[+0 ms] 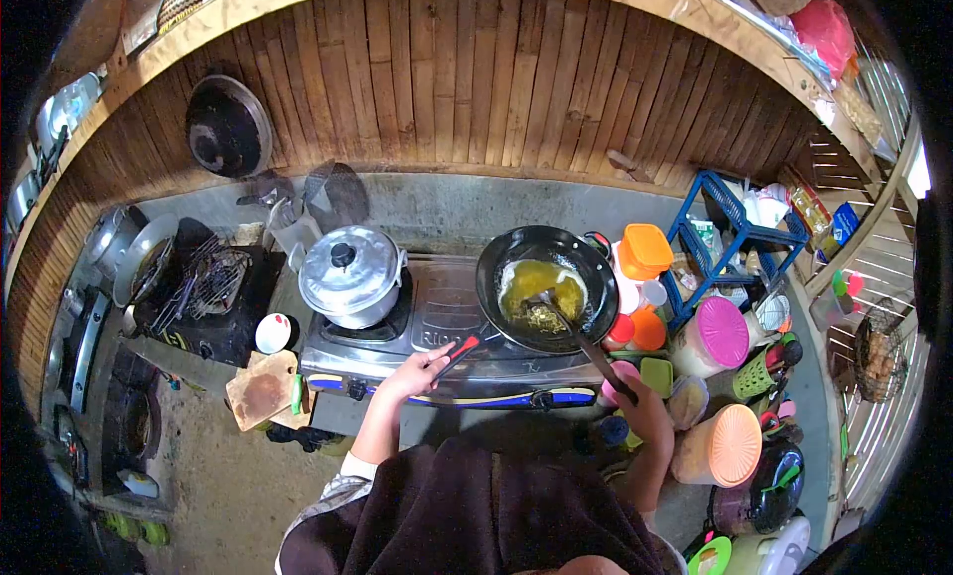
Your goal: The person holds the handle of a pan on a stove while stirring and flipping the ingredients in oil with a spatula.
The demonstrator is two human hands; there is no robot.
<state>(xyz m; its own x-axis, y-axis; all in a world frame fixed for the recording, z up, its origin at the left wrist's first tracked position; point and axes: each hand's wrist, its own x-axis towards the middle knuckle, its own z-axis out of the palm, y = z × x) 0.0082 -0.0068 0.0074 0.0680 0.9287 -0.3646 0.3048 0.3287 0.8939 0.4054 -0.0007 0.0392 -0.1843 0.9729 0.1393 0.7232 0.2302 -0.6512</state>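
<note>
My left hand point(419, 370) is closed round the black and red handle point(460, 354) of a dark wok point(488, 295), on the right side of the gas stove. Yellowish oil point(536, 280) with pale foam at its edge lies in the wok, along with finely chopped bits. In my right hand point(647, 413) is the dark handle of a spatula point(586, 343), whose metal head rests in the oil among the bits. A lidded aluminium pot point(349, 267) stands on the left burner.
Left of the stove are a wooden cutting board point(260, 391), a green-handled knife point(296, 394) and an older blackened stove point(213, 287). Plastic containers, including an orange-lidded tub point(730, 444), crowd the right side near a blue rack point(730, 232). A wok point(228, 126) hangs on the bamboo wall.
</note>
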